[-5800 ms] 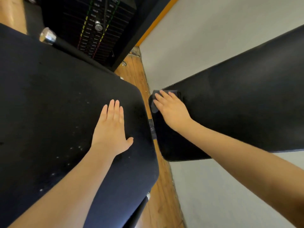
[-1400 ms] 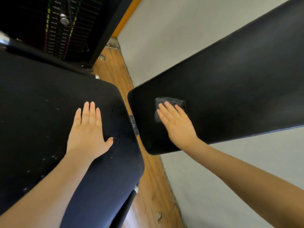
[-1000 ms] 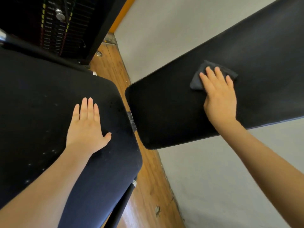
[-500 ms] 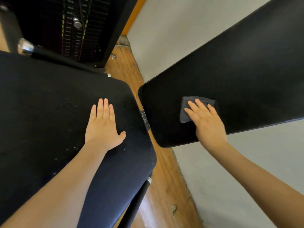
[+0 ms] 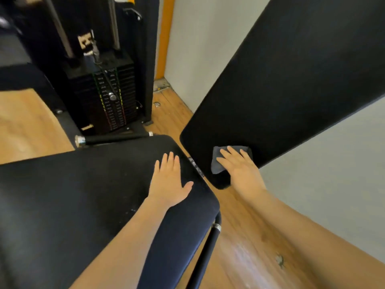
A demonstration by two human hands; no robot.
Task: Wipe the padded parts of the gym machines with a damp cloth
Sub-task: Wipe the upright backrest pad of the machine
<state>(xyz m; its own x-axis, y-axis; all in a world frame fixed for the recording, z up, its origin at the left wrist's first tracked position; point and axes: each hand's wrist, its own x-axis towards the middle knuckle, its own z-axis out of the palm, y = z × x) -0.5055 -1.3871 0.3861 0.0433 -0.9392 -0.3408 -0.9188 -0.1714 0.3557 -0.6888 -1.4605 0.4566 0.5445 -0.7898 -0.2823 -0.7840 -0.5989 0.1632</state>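
Two hands in view, both flat. Right hand (image 5: 239,167): fingers (image 5: 233,152) straight and spread, pressing a small folded grey cloth (image 5: 216,163) against the lower corner of the long black padded backrest (image 5: 291,90). Nothing curled round the cloth; it is pinned under the fingertips only, its near-left corner sticking out past the index finger. Palm and wrist lie just off the pad's rounded bottom edge.

Left hand (image 5: 169,180): fingers (image 5: 169,161) straight and together, thumb out to the side, palm down on the wide black padded seat (image 5: 93,195). Holds nothing; reads as a brace.

Outward from the fingertips: a narrow gap with a metal bracket (image 5: 195,165) separates seat from backrest. Beyond the left fingertips, a black bar with a chrome end cap (image 5: 112,139), then the black weight stack with its selector pin (image 5: 110,101). Wooden floor (image 5: 239,247) below both wrists; pale wall (image 5: 312,174) behind the backrest. Pale specks on the seat near the left wrist.

Judgement: backrest wipe under way at its lowest corner; seat looks not yet done.

Risks from here:
- cloth slides out from under flat fingers at the pad edge and drops to the floor, since no finger hooks it
- stroke runs off the corner, leaving the rim missed
- fingertips catch the bracket in the gap if the wipe drifts toward the left hand
- weight on the bracing hand shifts the seat and jolts the stroke
- seat specks forgotten
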